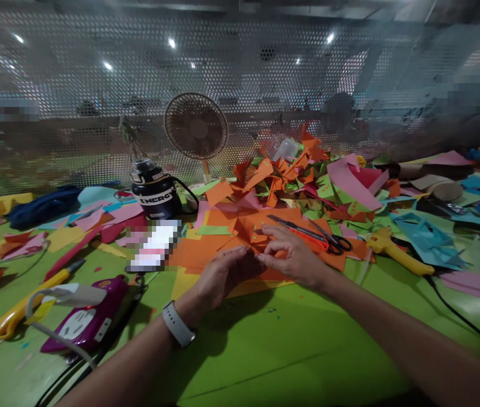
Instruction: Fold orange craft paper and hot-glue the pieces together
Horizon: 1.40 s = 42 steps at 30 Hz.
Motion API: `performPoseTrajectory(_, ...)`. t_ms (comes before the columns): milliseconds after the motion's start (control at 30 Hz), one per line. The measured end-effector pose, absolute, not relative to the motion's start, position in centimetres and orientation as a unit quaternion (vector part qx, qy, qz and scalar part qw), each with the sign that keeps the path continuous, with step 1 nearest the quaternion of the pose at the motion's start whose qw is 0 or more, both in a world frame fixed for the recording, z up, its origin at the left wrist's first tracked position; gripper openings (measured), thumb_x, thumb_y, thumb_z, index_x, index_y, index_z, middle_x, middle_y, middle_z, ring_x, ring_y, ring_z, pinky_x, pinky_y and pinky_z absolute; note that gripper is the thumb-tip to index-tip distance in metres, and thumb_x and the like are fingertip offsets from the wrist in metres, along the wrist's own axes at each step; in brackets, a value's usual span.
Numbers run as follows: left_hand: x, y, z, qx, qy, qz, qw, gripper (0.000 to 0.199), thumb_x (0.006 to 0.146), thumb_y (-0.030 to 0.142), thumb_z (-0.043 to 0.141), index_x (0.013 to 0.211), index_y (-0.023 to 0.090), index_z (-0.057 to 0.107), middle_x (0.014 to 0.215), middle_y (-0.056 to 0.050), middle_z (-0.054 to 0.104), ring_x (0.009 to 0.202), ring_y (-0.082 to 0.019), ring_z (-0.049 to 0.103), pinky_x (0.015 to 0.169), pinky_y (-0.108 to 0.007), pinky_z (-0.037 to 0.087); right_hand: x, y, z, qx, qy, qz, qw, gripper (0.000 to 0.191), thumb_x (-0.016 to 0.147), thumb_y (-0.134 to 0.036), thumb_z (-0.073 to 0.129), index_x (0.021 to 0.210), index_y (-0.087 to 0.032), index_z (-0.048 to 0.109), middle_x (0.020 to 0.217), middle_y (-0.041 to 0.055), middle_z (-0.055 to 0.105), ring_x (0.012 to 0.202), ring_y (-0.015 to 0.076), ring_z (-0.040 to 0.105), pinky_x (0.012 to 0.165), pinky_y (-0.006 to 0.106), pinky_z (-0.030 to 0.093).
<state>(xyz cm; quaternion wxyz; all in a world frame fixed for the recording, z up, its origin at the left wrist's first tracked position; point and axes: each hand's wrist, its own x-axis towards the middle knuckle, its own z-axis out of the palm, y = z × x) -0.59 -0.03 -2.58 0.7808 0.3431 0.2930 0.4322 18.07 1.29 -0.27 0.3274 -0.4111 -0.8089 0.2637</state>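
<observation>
A folded orange paper piece (245,230) with pointed flaps stands up between my two hands. My left hand (223,274), with a pale watch strap on the wrist, is cupped around its lower left side; the fingers partly hide each other. From the right, my right hand (293,257) pinches at the same piece with thumb and forefinger close together. Under both hands lie flat orange paper sheets (195,254), with a yellow sheet (180,282) beneath them. Scissors with dark handles (337,243) rest on the sheets just beyond my right hand.
A heap of folded orange and green paper (271,175) rises behind. Yellow glue guns lie right (401,254) and left (24,305), with trailing cords. A purple power bank (91,316), a lit phone (155,246), a dark bottle (157,195) and a fan (196,127) stand leftward.
</observation>
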Motion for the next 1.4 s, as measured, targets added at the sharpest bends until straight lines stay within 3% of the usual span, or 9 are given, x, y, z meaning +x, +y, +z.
performPoseTrajectory(433,-0.40,-0.24,-2.53,0.321,0.315,0.440,0.777,0.011,0.081,0.020,0.062,0.078,0.013,0.071,0.085,-0.009,0.077,0.081,-0.020,0.071,0.084,-0.032,0.052,18.03,1.44,-0.12,-0.421,-0.791,0.309,0.318,0.019,0.080,-0.028,0.066,0.063,-0.020,0.065,0.119,0.0099,0.063,0.125,0.0235,0.049,0.104,0.041,0.035)
performPoseTrajectory(600,-0.49,-0.15,-2.78,0.331,0.308,0.435,0.779,0.011,0.079,0.024,0.065,0.078,0.014,0.070,0.086,-0.009,0.077,0.083,-0.021,0.071,0.091,-0.036,0.049,18.07,1.61,-0.34,-0.424,-0.787,0.321,0.313,0.019,0.080,-0.029,0.066,0.063,-0.021,0.065,0.109,0.0089,0.068,0.124,0.0252,0.050,0.102,0.042,0.036)
performPoseTrajectory(1133,-0.32,-0.12,-2.82,0.328,0.309,0.441,0.776,0.013,0.076,0.026,0.069,0.077,0.014,0.072,0.086,-0.011,0.077,0.081,-0.021,0.071,0.086,-0.034,0.051,18.02,1.46,-0.17,-0.440,-0.777,0.329,0.308,0.020,0.079,-0.031,0.066,0.061,-0.022,0.064,0.089,0.0054,0.070,0.118,0.0254,0.054,0.095,0.039,0.040)
performPoseTrajectory(1400,-0.35,-0.19,-2.75,0.330,0.316,0.440,0.773,0.011,0.077,0.024,0.067,0.076,0.014,0.072,0.085,-0.009,0.077,0.081,-0.021,0.071,0.084,-0.033,0.052,17.93,1.46,0.01,-0.419,-0.791,0.320,0.311,0.025,0.081,-0.034,0.062,0.060,-0.021,0.063,0.067,0.0002,0.062,0.086,0.0197,0.062,0.089,0.034,0.041)
